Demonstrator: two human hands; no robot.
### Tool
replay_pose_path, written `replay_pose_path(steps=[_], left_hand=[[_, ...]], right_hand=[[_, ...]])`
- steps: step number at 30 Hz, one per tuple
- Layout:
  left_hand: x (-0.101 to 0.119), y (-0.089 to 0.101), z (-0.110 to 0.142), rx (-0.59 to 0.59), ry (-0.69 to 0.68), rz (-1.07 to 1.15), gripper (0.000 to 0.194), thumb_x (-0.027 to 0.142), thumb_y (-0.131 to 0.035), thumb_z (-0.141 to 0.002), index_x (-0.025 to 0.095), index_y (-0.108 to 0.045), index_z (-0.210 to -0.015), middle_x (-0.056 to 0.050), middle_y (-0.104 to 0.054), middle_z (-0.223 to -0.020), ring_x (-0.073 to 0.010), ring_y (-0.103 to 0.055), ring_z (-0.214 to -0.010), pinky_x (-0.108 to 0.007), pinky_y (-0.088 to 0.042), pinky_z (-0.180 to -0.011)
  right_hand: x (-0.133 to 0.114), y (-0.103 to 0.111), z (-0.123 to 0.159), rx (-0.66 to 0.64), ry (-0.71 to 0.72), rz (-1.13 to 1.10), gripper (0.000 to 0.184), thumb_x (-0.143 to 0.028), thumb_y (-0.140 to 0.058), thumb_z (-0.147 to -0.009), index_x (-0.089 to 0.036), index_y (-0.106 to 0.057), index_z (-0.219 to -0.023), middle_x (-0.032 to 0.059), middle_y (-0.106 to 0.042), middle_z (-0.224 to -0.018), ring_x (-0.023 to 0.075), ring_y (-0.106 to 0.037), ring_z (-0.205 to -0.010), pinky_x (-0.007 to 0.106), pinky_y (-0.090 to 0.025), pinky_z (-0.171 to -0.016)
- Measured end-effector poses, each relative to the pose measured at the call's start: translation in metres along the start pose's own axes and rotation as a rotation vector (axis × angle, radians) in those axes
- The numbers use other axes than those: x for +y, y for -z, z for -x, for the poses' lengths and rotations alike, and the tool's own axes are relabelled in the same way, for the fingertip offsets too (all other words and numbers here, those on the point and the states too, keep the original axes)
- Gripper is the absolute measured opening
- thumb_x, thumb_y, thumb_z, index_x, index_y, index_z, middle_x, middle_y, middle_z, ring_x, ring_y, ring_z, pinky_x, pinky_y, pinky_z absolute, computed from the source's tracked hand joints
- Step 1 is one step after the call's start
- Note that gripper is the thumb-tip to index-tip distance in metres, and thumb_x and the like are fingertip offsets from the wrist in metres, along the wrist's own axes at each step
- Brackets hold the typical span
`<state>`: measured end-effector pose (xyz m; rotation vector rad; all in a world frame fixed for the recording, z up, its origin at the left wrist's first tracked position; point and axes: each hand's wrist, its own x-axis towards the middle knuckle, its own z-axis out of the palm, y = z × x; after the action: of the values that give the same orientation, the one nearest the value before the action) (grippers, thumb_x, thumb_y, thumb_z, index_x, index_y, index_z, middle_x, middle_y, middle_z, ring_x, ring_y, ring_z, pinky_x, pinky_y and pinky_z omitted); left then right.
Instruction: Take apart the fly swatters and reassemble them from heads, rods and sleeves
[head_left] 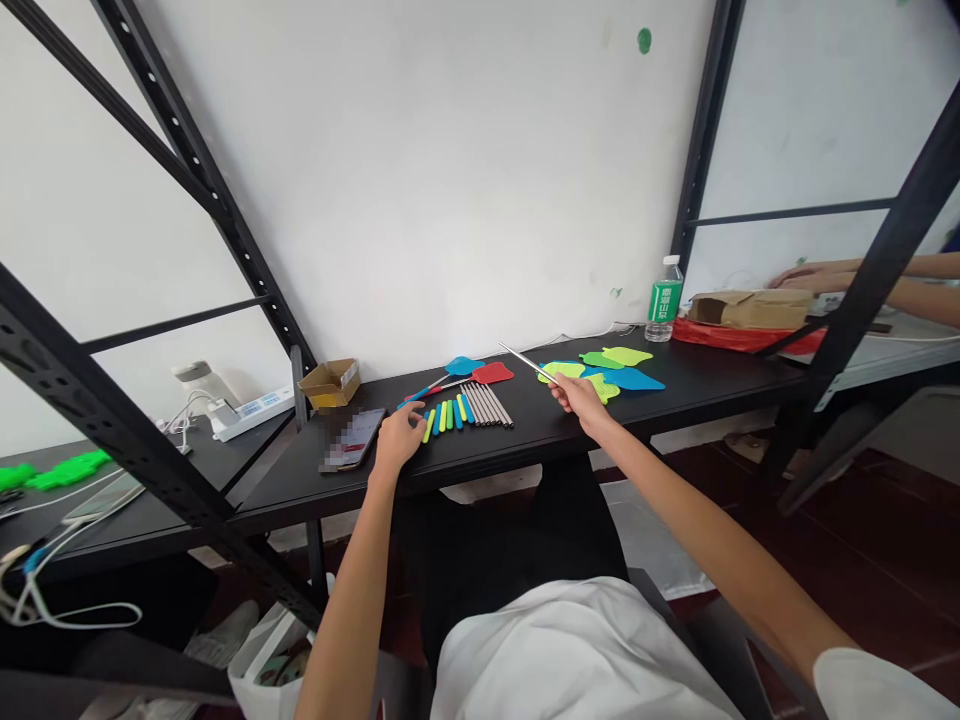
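Note:
My right hand (581, 402) is closed around one end of a thin metal rod (529, 362), which points up and to the left. My left hand (401, 437) rests at the left end of a row of blue and yellow-green handles (448, 413), its thumb and index finger apart. Beside the handles lies a row of silver metal rods (491, 405). Behind them are a blue fly swatter (465, 366) and a red fly swatter (493, 373). Loose swatter heads in yellow-green (628, 356) and blue (634, 379) are spread beyond my right hand, partly overlapping.
A phone (358, 440) lies left of my left hand, near a small cardboard box (330, 383). A water bottle (664, 300) stands at the back right. Black metal posts (709, 130) frame the black table (712, 385). Another person's arms (919, 285) show at far right.

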<state>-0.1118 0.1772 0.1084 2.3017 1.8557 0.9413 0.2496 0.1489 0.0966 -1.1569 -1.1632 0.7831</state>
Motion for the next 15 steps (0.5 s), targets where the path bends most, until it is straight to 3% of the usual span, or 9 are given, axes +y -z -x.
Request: replay_pose_path(steps=[6, 12, 15], left_hand=[[0.0002, 0.0003, 0.0003, 0.028, 0.02, 0.057, 0.042, 0.025, -0.055, -0.081, 0.024, -0.064, -0.122, -0.001, -0.076, -0.098, -0.0204, -0.069, -0.083, -0.03, -0.049, -0.081], [-0.0011, 0.0048, 0.0004, 0.107, 0.085, 0.193, 0.04, 0.029, -0.058, -0.082, 0.024, -0.064, -0.121, -0.003, -0.076, -0.099, -0.0201, -0.07, -0.08, -0.032, -0.051, -0.082], [-0.0033, 0.0065, 0.0008, 0.177, 0.11, 0.367, 0.046, 0.034, -0.061, -0.081, 0.021, -0.063, -0.125, -0.008, -0.075, -0.105, -0.0218, -0.07, -0.085, -0.031, -0.053, -0.077]], right_hand=[[-0.0095, 0.0072, 0.0024, -0.003, -0.116, -0.284, 0.034, -0.051, -0.075, -0.076, -0.018, -0.066, -0.074, 0.0021, -0.061, -0.067, 0.0082, -0.046, -0.049, 0.021, -0.037, -0.042], [-0.0086, 0.0057, 0.0029, -0.016, -0.111, -0.253, 0.03, -0.045, -0.079, -0.073, -0.017, -0.068, -0.073, 0.0026, -0.064, -0.072, 0.0071, -0.047, -0.051, 0.019, -0.038, -0.042], [-0.0072, 0.0051, 0.0025, -0.023, -0.091, -0.217, 0.028, -0.043, -0.078, -0.075, -0.017, -0.069, -0.075, 0.0039, -0.067, -0.076, 0.007, -0.047, -0.051, 0.019, -0.038, -0.042]])
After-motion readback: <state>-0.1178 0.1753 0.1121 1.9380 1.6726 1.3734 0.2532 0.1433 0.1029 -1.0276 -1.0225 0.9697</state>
